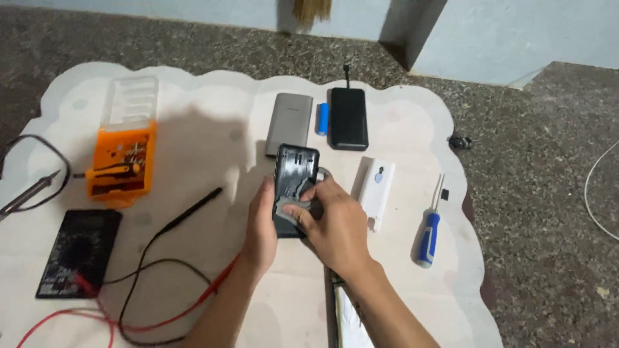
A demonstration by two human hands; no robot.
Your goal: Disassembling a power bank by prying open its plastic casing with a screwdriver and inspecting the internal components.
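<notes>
Lying around on the pale scalloped mat [193, 96] are an orange bit case [121, 158] and a black multimeter [78, 252] with red and black leads at the left, a grey power bank [289, 122], blue battery cell [322, 118] and black power bank [349, 118] at the far side, and a white cover [376, 190] and blue-handled screwdriver [428, 235] at the right. At the centre, a black phone shell [295, 180] is gripped along its left edge by the curled left hand [261, 225], while the right hand [335, 222] is closed over its lower right, a thumb pressed on a grey patch inside.
</notes>
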